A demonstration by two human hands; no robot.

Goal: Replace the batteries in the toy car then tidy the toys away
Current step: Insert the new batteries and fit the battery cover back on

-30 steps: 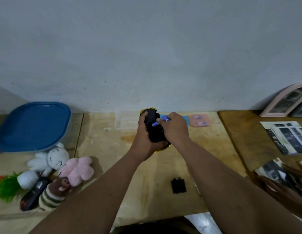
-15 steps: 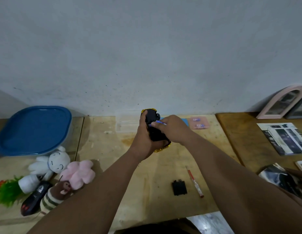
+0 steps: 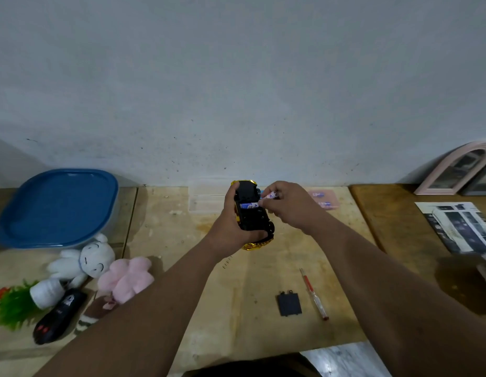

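My left hand (image 3: 231,224) grips the toy car (image 3: 251,213) upside down above the wooden table, its black underside facing me and its gold body showing at the edges. A blue and white battery (image 3: 249,205) lies across the open compartment. My right hand (image 3: 286,205) touches that battery with its fingertips and pinches a second battery (image 3: 271,196) just above it. The black battery cover (image 3: 289,304) lies flat on the table nearer to me, with a thin red screwdriver (image 3: 314,293) beside it on the right.
A blue-lidded bin (image 3: 57,208) stands at the left. In front of it lie a white plush (image 3: 84,261), a pink plush (image 3: 126,277), a striped plush, a green toy plant (image 3: 13,306) and a black remote (image 3: 59,315). A pink battery pack (image 3: 325,200) lies behind my right hand. Photos and frames crowd the right.
My right hand has brought the batteries down to the car's underside, and one now lies across the compartment. The screwdriver has come into view beside the cover.
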